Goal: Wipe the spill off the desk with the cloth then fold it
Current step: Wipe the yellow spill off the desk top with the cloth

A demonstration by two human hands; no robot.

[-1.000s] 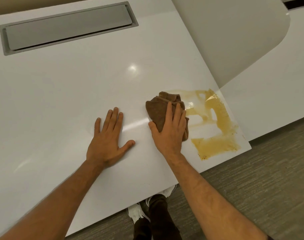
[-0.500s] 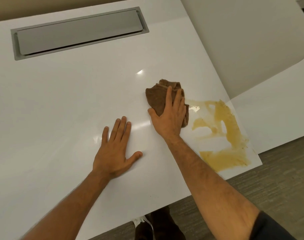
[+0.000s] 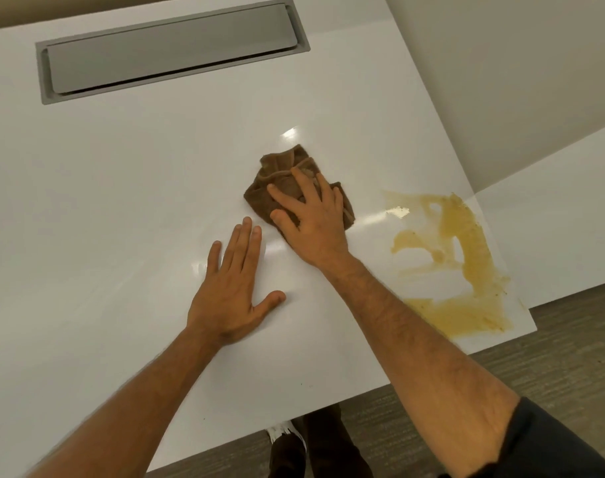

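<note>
The right hand (image 3: 311,222) covers the near part of the cloth (image 3: 280,170). Near the desk (image 3: 104,188) edge, both arms run out of the picture. The desk hides most of the shoe (image 3: 285,430) and leg (image 3: 328,443) below it.

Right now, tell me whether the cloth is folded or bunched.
Bunched. The brown cloth lies crumpled with uneven ridges under the right hand, left of the spill.

Glossy white tabletop (image 3: 121,201) with grey rectangular recessed cable hatch (image 3: 170,51); grey-brown streaked carpet floor (image 3: 570,346); ceiling-light glare.
</note>
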